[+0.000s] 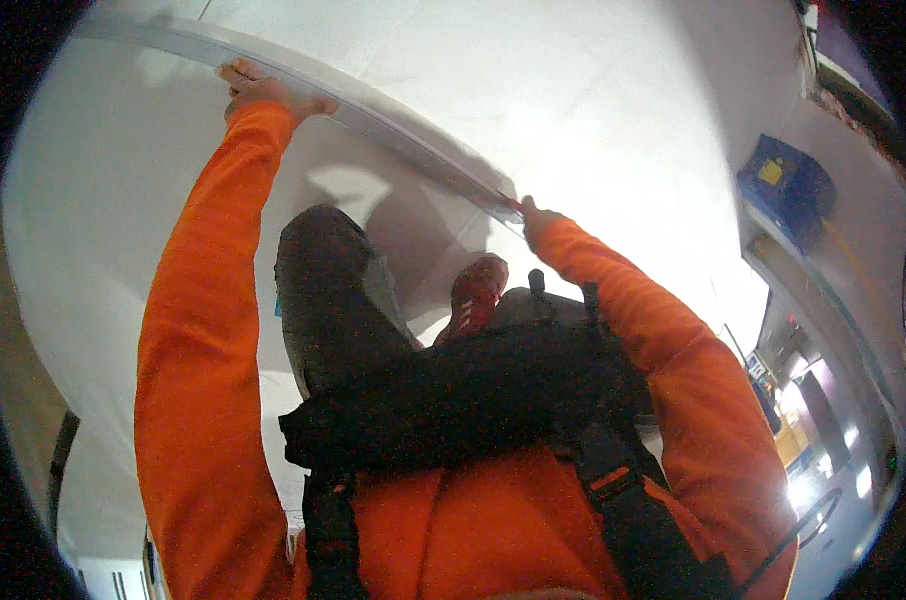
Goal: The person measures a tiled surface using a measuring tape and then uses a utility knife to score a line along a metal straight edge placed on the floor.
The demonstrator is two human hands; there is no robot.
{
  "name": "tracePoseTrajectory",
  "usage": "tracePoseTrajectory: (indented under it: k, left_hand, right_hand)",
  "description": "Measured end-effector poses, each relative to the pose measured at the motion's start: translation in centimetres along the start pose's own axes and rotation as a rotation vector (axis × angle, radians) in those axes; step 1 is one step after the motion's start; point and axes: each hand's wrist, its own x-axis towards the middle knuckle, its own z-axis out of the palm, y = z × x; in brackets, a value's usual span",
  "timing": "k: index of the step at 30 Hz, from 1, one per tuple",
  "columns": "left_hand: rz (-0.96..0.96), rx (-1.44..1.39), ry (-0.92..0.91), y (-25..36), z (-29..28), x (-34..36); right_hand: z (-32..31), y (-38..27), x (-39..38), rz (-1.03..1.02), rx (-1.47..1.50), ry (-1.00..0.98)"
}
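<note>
A long, pale grey straightedge (393, 140) lies slantwise across a white sheet-like surface (573, 90). My left hand (270, 90) presses down on it toward its far left part, fingers and thumb spread along its near edge. At the straightedge's near right end, my right hand (540, 214) is closed around a thin red tool (517, 206). The tool's tip meets or nearly meets the edge there; its exact kind is too small and blurred to tell. Most of my right fingers are hidden behind the back of the hand.
My bent knee (323, 260) in grey trousers and a red shoe (476, 290) are close below the straightedge. A black bag (453, 400) hangs across my front. At right, a blue object with a yellow patch (788, 190) lies beyond the white surface.
</note>
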Motion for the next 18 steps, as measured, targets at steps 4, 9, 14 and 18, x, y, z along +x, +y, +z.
tracePoseTrajectory:
  k: [4, 9, 14, 18]
  left_hand:
    - [0.039, 0.041, 0.023, 1.5, 0.7, -0.1]
    - [0.049, 0.005, 0.099, -1.3, 1.1, 0.8]
    - [0.036, -0.009, 0.048, 0.3, 0.2, -0.9]
    - [0.031, -0.058, -0.032, 0.4, 1.0, -0.5]
  right_hand:
    - [6.4, 14.0, -0.6, 0.155, -0.139, -0.014]
    - [0.0, 7.7, -1.3, 0.067, -0.078, 0.101]
    - [-1.4, -1.6, 1.3, -0.435, 0.062, 0.564]
    - [-0.7, -9.4, 3.9, -0.463, 0.101, 0.552]
